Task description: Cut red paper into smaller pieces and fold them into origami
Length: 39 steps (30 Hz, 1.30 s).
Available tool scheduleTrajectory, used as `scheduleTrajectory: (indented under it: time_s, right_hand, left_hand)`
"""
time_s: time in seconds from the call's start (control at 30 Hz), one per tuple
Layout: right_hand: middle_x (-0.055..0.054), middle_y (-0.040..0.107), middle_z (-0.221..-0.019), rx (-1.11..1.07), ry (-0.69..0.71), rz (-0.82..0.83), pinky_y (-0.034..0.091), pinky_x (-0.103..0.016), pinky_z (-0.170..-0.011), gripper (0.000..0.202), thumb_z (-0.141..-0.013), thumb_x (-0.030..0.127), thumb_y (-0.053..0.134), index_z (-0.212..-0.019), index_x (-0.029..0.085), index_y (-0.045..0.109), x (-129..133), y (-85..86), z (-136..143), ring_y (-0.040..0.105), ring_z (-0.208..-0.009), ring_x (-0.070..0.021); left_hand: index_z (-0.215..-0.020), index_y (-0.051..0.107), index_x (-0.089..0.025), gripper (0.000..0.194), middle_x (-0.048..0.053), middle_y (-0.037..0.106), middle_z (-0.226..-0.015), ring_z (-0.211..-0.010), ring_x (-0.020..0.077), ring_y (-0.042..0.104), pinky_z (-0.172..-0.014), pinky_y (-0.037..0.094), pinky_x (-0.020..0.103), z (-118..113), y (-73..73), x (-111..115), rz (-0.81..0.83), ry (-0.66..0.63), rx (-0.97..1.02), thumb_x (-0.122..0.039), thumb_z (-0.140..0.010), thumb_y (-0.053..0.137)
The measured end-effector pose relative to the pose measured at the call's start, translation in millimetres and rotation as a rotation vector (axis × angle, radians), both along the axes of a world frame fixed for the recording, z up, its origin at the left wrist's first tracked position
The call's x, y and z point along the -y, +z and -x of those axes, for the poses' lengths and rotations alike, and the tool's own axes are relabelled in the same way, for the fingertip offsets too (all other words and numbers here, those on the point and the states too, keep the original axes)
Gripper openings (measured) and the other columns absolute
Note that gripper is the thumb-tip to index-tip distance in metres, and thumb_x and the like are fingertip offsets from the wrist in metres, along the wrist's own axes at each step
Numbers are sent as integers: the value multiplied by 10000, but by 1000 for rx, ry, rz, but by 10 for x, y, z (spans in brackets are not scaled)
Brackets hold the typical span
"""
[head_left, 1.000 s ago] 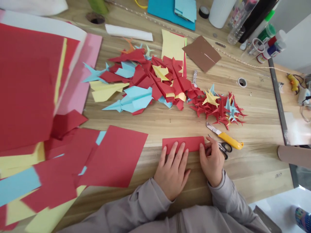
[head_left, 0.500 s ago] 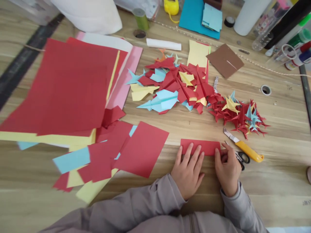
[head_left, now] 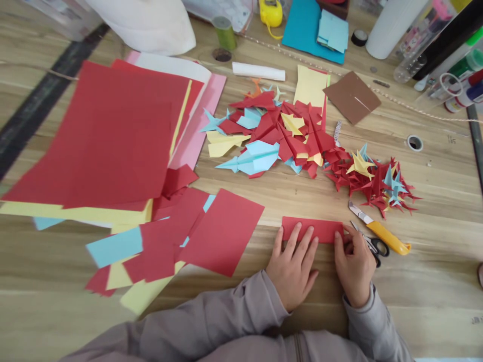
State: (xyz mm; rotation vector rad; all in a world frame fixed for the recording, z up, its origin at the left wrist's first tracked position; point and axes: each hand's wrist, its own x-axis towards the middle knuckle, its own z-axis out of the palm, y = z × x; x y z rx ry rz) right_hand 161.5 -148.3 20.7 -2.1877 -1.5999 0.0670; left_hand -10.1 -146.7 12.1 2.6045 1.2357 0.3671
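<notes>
A narrow red paper strip (head_left: 325,232), apparently folded, lies on the wooden table in front of me. My left hand (head_left: 292,269) rests flat on its left part, fingers spread and pressing it down. At the strip's right end, my right hand (head_left: 354,264) is closed, with the thumb on the paper's edge and the other fingers curled. Just beyond the right hand are scissors (head_left: 381,247) with black handles, partly hidden by that hand, and a yellow utility knife (head_left: 388,237) with its blade out.
Large red sheets (head_left: 116,136) and cut red pieces (head_left: 226,231) lie to the left. Folded paper planes (head_left: 264,156) are heaped ahead, beside a pile of small pointed paper shapes (head_left: 373,181). A brown paper square (head_left: 352,98) and a yellow tape measure (head_left: 270,12) lie farther back.
The view has shifted slightly, so the tabletop items appear a little farther right. Both hands keep nearly the same places on the red paper strip.
</notes>
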Motion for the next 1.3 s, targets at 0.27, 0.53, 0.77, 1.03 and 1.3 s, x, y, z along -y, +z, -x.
scheduleTrajectory:
  time_s: [0.27, 0.53, 0.77, 1.03, 1.3]
  right_hand:
    - [-43, 695, -765, -15, 18, -2, 460, -253, -598, 324, -949, 408, 494, -1041, 155, 674, -7, 8, 1, 586, -585, -135]
    - [-43, 676, -750, -41, 57, -2, 459, -253, -606, 296, -959, 347, 497, -1042, 157, 708, -16, 38, 26, 578, -596, -137]
    - [-42, 655, -732, -65, 45, 3, 454, -246, -581, 311, -959, 350, 494, -1054, 166, 726, -8, 50, 29, 558, -569, -127]
    - [-40, 632, -716, -42, 60, -1, 452, -237, -579, 311, -963, 329, 488, -1055, 165, 736, -4, 54, 35, 546, -567, -118]
    - [-37, 633, -710, -25, 65, -16, 438, -232, -559, 305, -962, 330, 501, -1053, 162, 739, -9, 44, 33, 541, -557, -113]
  left_hand:
    - [-1377, 515, -124, 593, 147, 434, -1495, -1399, 389, 313, -1149, 71, 620, 0, 5, -20, -20, -2, 0, -497, -919, 455]
    - [-1357, 546, -114, 574, 161, 482, -1455, -1378, 394, 354, -1154, 89, 619, -13, 26, -17, 12, 19, 33, -468, -908, 485]
    - [-1356, 549, -113, 585, 160, 465, -1468, -1375, 396, 358, -1158, 73, 620, -19, 10, -14, 15, 19, 24, -480, -905, 484]
    - [-1356, 549, -108, 590, 165, 464, -1468, -1384, 402, 341, -1154, 83, 630, -16, -2, -5, 21, 16, 23, -482, -904, 484]
    - [-1346, 559, -107, 581, 159, 469, -1464, -1371, 400, 359, -1154, 82, 624, -19, -11, -3, 17, 22, 34, -477, -904, 485]
